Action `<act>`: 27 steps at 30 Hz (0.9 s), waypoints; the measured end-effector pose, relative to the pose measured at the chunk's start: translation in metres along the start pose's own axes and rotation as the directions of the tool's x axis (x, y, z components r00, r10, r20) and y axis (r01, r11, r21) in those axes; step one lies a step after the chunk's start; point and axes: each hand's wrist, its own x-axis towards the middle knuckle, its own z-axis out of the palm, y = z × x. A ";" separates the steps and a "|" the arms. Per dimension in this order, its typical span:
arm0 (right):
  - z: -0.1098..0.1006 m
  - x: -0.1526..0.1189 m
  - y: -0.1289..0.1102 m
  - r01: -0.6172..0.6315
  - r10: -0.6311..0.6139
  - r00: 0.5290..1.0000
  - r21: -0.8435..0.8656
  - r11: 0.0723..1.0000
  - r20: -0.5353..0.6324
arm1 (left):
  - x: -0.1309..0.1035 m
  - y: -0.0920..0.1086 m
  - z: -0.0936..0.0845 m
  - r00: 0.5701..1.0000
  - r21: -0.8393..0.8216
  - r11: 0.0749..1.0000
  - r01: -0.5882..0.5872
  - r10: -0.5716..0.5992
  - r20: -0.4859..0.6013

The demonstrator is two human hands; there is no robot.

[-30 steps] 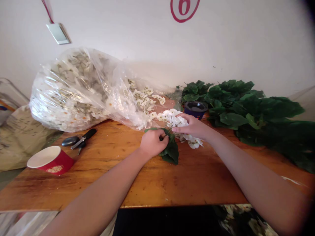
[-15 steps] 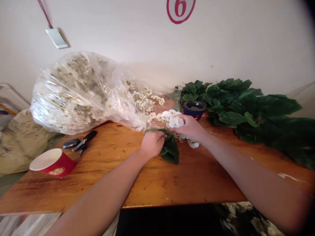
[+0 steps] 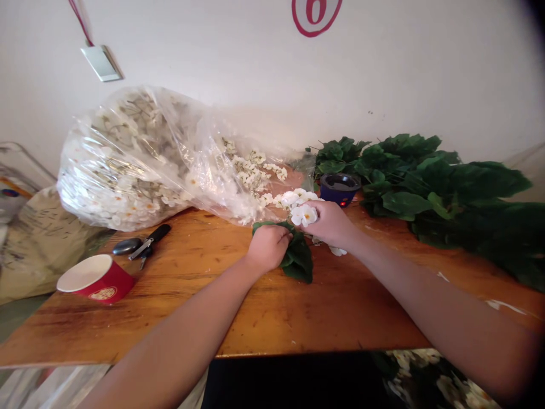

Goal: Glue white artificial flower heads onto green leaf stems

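My left hand (image 3: 269, 247) is closed around a cluster of green artificial leaves (image 3: 299, 262) just above the wooden table. Close beside it, my right hand (image 3: 330, 222) grips white artificial flowers (image 3: 304, 215), whose blossoms stick out on both sides of the fingers. The stems between the two hands are mostly hidden by the fingers. Just behind my right hand stands a small dark blue pot (image 3: 339, 189) with dark contents and a lit red light. More loose white flowers (image 3: 255, 170) spill from a clear plastic bag (image 3: 128, 165) behind my left hand.
A heap of green leaves (image 3: 409, 176) covers the back right of the wooden table (image 3: 340, 318). To the left are a red paper cup (image 3: 97, 279) and keys with a dark fob (image 3: 142, 243). The white wall (image 3: 247, 51) rises behind. More white flowers (image 3: 443, 378) lie below the table's front edge.
The whole view has shifted slightly. Both hands keep their grip on the leaves and flowers, and the flower in my right hand has turned a little, its yellow centre now facing me.
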 end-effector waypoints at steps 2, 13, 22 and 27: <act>0.001 0.000 0.000 0.008 -0.008 1.000 0.006 1.000 0.017 | 0.000 0.000 -0.001 1.000 -0.033 0.999 -0.004 0.004 -0.003; -0.019 -0.011 -0.024 0.270 -0.218 0.861 0.050 0.962 -0.460 | 0.005 -0.004 -0.023 0.969 -0.436 0.888 0.146 -0.216 -0.116; -0.028 -0.028 -0.034 0.720 -0.733 0.448 -0.279 0.635 -0.511 | 0.011 -0.001 -0.048 0.871 -0.883 0.468 -0.032 -0.420 -0.255; -0.003 -0.031 -0.041 0.482 -0.463 0.873 0.122 0.868 -0.155 | 0.010 -0.002 -0.051 0.828 -0.891 0.419 -0.174 -0.428 -0.362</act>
